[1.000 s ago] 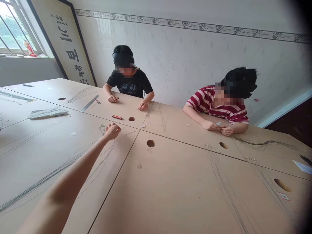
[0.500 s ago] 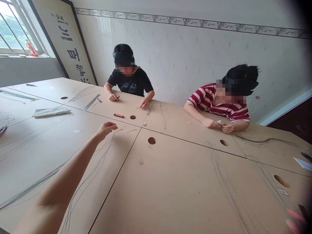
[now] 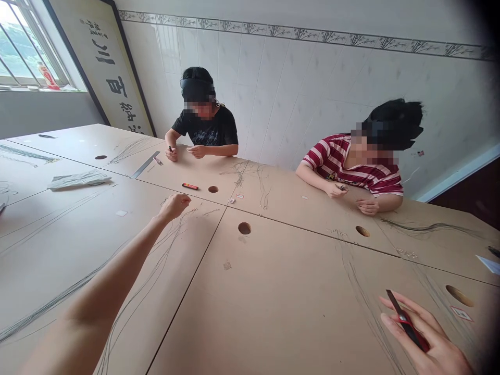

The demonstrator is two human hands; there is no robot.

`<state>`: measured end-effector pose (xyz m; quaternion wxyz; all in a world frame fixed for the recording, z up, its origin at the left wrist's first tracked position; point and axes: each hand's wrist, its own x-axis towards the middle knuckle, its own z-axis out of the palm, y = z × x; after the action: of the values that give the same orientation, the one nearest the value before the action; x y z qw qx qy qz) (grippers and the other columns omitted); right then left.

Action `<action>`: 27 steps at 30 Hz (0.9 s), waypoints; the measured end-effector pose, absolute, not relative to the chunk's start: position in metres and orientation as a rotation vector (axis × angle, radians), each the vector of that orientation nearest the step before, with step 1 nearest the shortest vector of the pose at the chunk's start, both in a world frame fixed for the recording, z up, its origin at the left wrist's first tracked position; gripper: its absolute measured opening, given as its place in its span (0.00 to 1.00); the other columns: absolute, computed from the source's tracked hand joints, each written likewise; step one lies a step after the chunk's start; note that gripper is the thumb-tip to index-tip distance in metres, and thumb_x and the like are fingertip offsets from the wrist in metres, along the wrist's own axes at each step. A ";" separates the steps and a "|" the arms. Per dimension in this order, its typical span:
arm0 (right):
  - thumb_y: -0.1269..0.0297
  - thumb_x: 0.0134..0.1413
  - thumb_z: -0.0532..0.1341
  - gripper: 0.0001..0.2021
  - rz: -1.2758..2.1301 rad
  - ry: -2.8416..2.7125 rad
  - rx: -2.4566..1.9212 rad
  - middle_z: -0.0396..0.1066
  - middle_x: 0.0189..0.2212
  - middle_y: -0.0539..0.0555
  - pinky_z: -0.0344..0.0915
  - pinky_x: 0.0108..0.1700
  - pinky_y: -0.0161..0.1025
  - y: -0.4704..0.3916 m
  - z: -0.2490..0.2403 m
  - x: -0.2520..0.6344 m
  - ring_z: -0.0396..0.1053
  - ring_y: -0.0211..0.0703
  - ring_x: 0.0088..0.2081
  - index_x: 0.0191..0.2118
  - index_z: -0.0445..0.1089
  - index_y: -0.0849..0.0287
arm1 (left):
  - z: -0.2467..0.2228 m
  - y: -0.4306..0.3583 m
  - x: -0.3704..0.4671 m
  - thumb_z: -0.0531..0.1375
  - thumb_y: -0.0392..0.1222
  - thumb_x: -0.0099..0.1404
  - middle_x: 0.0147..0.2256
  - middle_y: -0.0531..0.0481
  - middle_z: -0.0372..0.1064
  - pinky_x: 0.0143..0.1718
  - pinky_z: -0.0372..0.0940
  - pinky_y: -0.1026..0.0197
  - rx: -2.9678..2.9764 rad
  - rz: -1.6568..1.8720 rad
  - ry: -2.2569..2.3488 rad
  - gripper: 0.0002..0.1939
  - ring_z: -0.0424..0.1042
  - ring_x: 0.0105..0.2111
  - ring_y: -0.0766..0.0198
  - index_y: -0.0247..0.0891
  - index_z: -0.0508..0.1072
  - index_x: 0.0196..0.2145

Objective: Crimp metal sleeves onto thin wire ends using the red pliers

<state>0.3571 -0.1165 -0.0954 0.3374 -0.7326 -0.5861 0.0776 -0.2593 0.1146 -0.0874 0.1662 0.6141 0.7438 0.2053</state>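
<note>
My left hand point(image 3: 175, 207) reaches far over the table with its fingers closed. What they hold, if anything, is too small to make out. Just beneath and beside it lie the ends of thin dark strands point(image 3: 166, 252), which run back toward me past my forearm. At the lower right, my right hand point(image 3: 424, 333) grips a red and black utility knife point(image 3: 408, 325). Its dark blade is out and points up and to the left. Beyond this hand, more thin strands point(image 3: 363, 291) lie on the tabletop.
Across the table point(image 3: 250, 302) sit two people, one in a black shirt point(image 3: 211, 127), one in a striped shirt point(image 3: 347, 161). Their hands hold small things. A red and black utility-knife-like item point(image 3: 190, 186), a steel ruler point(image 3: 145, 164), a folded cloth point(image 3: 80, 179) and round table holes point(image 3: 245, 228) are in view.
My right hand has come in from the lower right edge with the knife. My left hand stays almost in place, fingers closed. Both people opposite have shifted their hands.
</note>
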 end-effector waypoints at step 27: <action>0.64 0.54 0.64 0.07 1.670 -1.192 -1.195 0.74 0.35 0.54 0.63 0.31 0.33 0.041 -0.047 0.079 0.68 0.38 0.33 0.38 0.72 0.60 | -0.091 0.107 -0.243 0.59 0.45 0.68 0.39 0.47 0.73 0.40 0.70 0.55 1.551 0.757 1.768 0.11 0.73 0.37 0.62 0.33 0.73 0.41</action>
<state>0.0786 0.0409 -0.0473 0.3742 -0.4667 -0.4657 0.6521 -0.2428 0.1066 -0.0913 0.3291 0.5929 0.6757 0.2892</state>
